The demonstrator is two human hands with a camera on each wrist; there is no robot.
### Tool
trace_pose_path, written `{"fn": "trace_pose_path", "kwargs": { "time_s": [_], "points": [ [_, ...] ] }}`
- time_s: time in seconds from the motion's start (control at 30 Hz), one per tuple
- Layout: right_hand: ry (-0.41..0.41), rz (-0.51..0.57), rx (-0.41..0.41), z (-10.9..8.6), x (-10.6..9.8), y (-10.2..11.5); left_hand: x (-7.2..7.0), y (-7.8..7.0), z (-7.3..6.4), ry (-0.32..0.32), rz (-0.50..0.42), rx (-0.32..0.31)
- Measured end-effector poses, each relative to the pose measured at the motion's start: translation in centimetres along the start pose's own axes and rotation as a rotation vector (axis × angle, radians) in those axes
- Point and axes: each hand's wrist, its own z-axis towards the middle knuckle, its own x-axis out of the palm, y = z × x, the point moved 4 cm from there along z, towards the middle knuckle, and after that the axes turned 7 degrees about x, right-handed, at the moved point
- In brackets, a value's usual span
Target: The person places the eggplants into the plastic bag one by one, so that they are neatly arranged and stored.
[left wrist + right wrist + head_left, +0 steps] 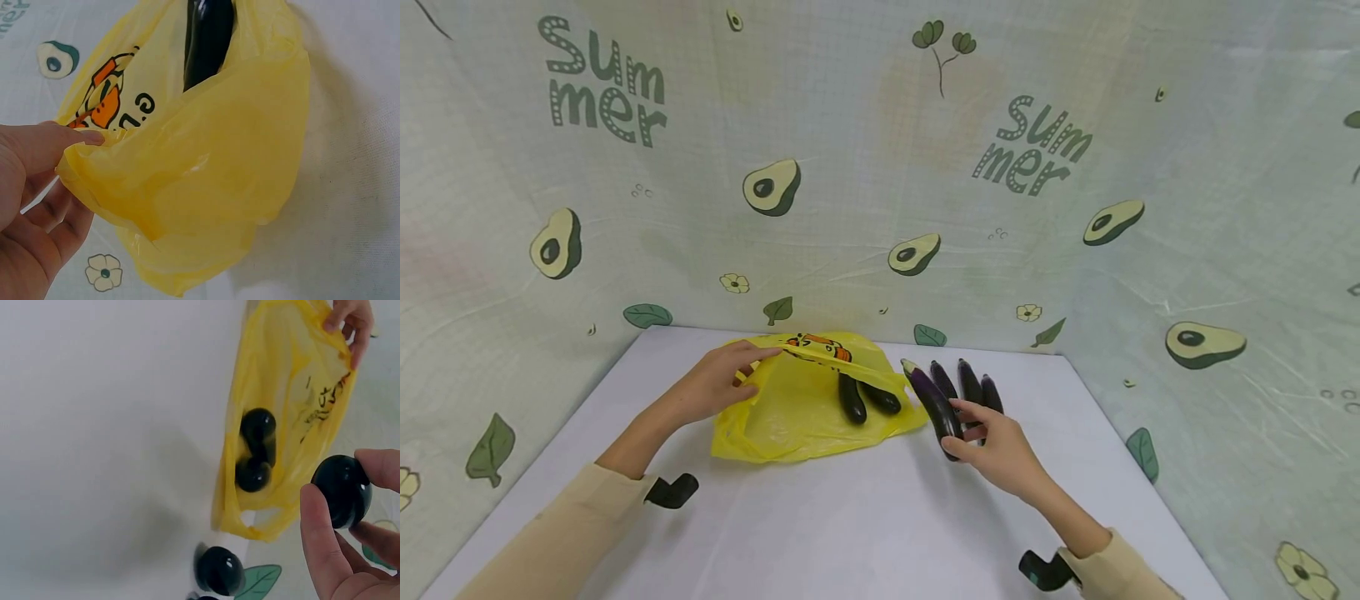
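Note:
A yellow plastic bag [782,425] with a printed cartoon lies on the table, its mouth facing the person. My left hand [724,382] pinches the upper edge of that mouth and lifts it; thumb and index finger grip the plastic [181,181] in the left wrist view. Two dark purple eggplants [852,400] lie inside, their rounded ends toward the opening. To the right of the bag, my right hand [1003,454] holds another eggplant [934,407] near its rounded end, green stem end pointing away. The right wrist view shows fingertips around this eggplant's glossy end [342,490].
Three more eggplants [970,383] lie side by side behind the right hand, at the table's back right. A white cloth covers the table [820,533]. Around the back and sides hangs a pale curtain [850,125] printed with avocados and leaves.

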Motion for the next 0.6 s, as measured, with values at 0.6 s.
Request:
{"fn": "trace_pose_path", "kwargs": {
  "time_s": [0.6],
  "points": [
    [0.134, 0.065, -0.094, -0.8, 4.5, 2.2, 0.1, 0.0, 0.0, -0.001, 0.011, 0.004]
  ]
}}
